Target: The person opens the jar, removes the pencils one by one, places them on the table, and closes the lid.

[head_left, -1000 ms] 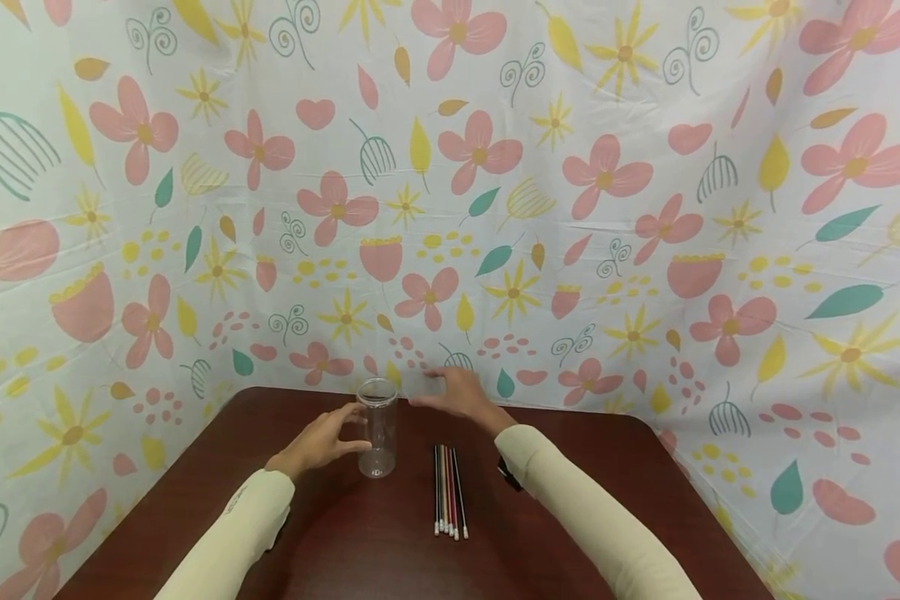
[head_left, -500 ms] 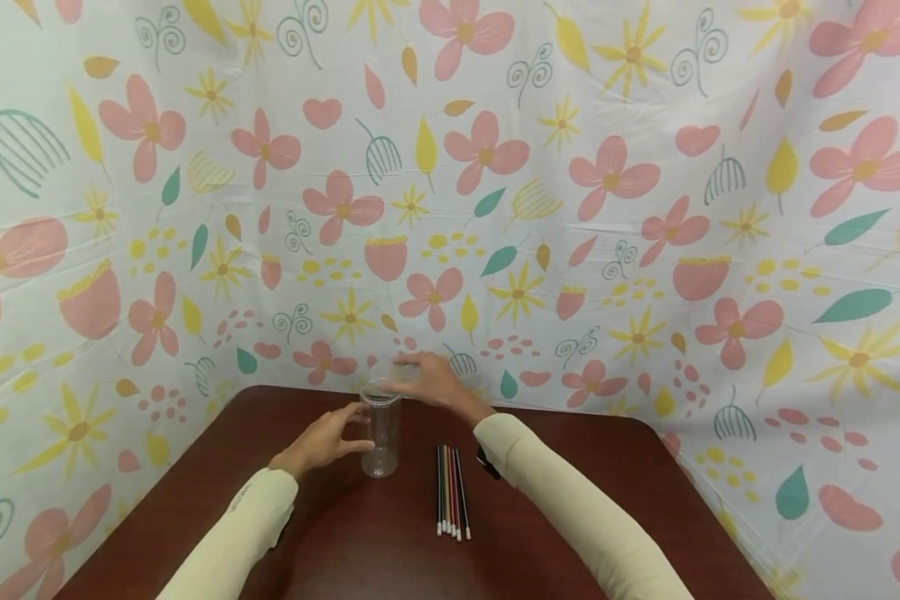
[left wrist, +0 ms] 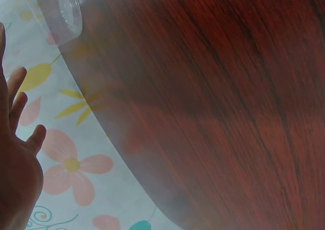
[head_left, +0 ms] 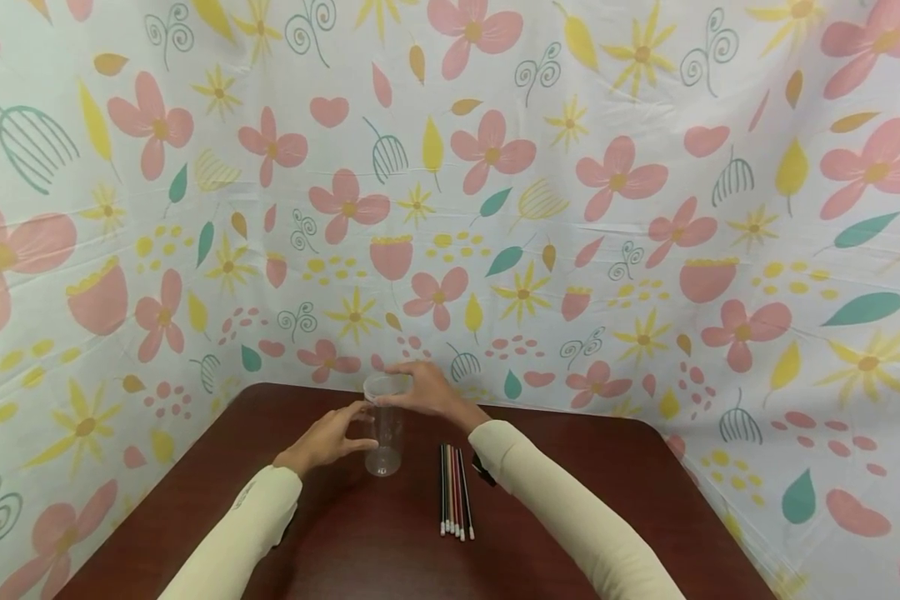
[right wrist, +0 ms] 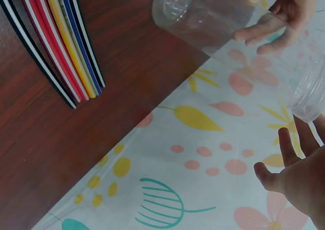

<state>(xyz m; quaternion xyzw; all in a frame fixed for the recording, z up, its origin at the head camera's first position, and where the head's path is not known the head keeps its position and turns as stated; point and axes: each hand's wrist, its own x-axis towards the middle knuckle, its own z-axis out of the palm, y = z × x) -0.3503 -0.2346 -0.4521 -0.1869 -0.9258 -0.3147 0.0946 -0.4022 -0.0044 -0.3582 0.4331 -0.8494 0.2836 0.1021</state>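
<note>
An upright clear plastic jar [head_left: 388, 442] stands on the dark wood table. My left hand [head_left: 324, 437] curves round its left side, thumb in front and fingers behind. In the right wrist view the left hand [right wrist: 279, 22] shows partly through the clear wall. My right hand [head_left: 429, 390] is at the jar's top, its thumb before the rim and its straight fingers behind. Several fingers of the right hand [right wrist: 302, 179] spread under the jar's ringed end; firm contact is unclear. In the left wrist view, spread fingers [left wrist: 18, 108] stand below the jar's base [left wrist: 68, 11].
Several pencils [head_left: 453, 492] with white eraser ends lie side by side right of the jar, black, red, yellow and blue among them. The table [head_left: 570, 475] ends at the back against a floral cloth [head_left: 495, 208], which also hangs at both sides.
My right hand has moved left from beside the jar to its rim, thumb now in front. The left hand keeps its place at the jar. The pencils have not moved.
</note>
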